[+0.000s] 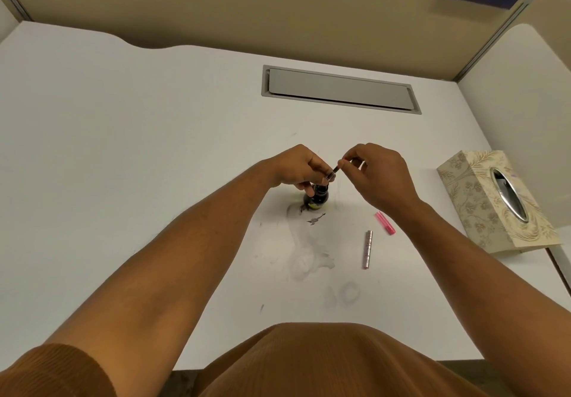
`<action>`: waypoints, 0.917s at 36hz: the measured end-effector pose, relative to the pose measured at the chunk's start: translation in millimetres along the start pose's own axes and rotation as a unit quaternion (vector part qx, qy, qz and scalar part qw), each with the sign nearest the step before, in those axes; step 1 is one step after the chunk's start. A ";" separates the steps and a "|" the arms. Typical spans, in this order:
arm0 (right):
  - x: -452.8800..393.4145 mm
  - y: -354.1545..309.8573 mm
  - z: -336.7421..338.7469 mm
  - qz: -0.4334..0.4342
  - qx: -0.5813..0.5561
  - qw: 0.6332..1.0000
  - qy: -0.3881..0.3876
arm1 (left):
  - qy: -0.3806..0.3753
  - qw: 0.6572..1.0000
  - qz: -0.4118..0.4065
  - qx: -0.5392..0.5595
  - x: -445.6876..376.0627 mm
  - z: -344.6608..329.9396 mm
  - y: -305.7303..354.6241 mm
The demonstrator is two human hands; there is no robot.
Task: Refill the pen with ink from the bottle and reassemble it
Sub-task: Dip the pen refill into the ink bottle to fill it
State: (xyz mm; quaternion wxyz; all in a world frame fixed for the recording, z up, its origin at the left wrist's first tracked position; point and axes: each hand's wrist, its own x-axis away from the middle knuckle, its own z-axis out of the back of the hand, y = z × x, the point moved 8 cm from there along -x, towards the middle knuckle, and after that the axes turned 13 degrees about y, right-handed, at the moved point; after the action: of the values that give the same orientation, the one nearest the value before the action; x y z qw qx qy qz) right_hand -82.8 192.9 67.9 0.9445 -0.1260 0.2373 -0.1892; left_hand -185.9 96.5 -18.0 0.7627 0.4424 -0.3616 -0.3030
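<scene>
A small dark ink bottle (316, 198) stands on the white desk (154, 149) in the middle. Over its mouth a thin dark pen section (331, 174) is tilted, its lower end at the bottle's neck. My left hand (298, 166) grips the lower part of that section just above the bottle. My right hand (375, 171) pinches its upper end between thumb and fingertips. A pink pen barrel (385, 223) lies on the desk to the right. A silver pen cap (367, 249) lies nearer to me.
Grey ink smears (309, 251) mark the desk in front of the bottle. A patterned tissue box (494, 202) sits at the right edge. A grey cable hatch (340, 89) lies flush in the desk at the back. Beige partition walls close the back and right.
</scene>
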 end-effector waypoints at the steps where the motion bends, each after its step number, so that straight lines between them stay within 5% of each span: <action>1: 0.5 -0.2 1.0 -0.003 -0.004 1.000 0.002 | -0.001 1.000 0.000 0.001 0.7 0.2 0.3; 33: 36.4 31.1 43.3 -0.176 -0.151 0.964 0.128 | 0.095 0.984 0.055 0.141 25.5 16.8 -0.9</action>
State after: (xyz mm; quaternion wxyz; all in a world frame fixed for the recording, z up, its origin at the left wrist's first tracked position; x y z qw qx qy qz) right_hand -22.3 212.0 80.2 0.8281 -0.2817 0.3558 -0.3291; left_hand -185.6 68.5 -5.7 0.7392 0.5516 -0.3505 -0.1627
